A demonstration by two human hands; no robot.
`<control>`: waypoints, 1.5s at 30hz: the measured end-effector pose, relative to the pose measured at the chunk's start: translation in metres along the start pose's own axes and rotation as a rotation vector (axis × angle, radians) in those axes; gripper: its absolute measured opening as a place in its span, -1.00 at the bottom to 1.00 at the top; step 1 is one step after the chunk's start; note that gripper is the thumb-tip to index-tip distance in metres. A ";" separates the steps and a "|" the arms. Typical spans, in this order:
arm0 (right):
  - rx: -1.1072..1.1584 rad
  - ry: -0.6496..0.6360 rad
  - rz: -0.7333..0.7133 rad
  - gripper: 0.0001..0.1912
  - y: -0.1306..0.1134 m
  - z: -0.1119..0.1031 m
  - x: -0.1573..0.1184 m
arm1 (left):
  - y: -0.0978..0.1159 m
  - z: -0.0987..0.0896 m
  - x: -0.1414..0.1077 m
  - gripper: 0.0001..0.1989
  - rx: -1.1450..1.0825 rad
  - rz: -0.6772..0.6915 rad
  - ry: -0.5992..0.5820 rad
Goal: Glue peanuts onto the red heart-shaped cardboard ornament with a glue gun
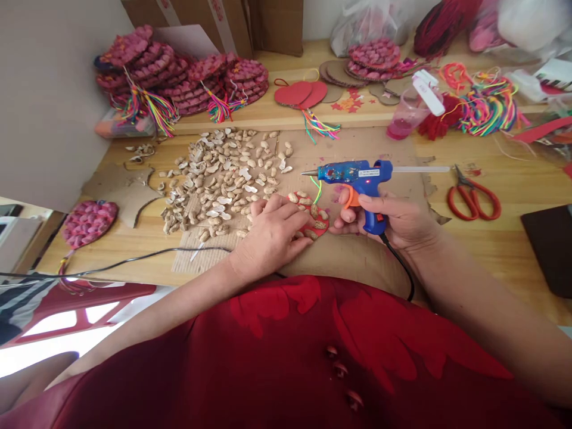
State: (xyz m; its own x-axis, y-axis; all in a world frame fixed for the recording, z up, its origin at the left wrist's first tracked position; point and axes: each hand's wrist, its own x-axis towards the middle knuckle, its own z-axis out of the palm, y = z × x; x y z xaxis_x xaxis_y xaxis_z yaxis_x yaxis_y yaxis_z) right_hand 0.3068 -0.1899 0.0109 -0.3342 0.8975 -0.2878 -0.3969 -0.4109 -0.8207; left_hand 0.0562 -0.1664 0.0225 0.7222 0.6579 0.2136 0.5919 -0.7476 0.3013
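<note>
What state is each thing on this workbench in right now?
Glue gun: held in the right grip, red light lit.
Glue stick: protruding from the gun's back.
Red piece: partly covered with peanut shells, left grip on it.
Loose shells: heaped, some split open.
Scissors: lying flat, unheld.
Plastic cup: upright, something pink at the bottom.
Pink pieces: stacked at back left.

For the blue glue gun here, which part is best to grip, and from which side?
Probably its handle, from the person's right, where the right hand already wraps it: the handle juts from the barrel behind the orange trigger, while the nozzle, possibly hot, points left.
</note>
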 end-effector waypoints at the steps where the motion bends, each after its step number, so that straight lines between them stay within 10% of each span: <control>1: -0.002 0.003 0.001 -0.68 0.000 0.000 0.000 | -0.001 -0.002 -0.002 -0.85 0.000 0.000 -0.005; 45: 0.110 -0.190 0.046 -0.76 0.015 0.017 0.001 | -0.013 -0.003 -0.040 -0.81 -0.032 -0.024 -0.015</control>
State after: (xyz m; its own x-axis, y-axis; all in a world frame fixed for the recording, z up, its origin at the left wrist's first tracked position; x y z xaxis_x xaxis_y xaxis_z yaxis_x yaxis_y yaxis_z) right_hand 0.2855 -0.1978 0.0065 -0.5051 0.8353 -0.2171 -0.4649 -0.4753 -0.7470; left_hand 0.0192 -0.1828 0.0129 0.7136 0.6738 0.1918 0.5974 -0.7283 0.3357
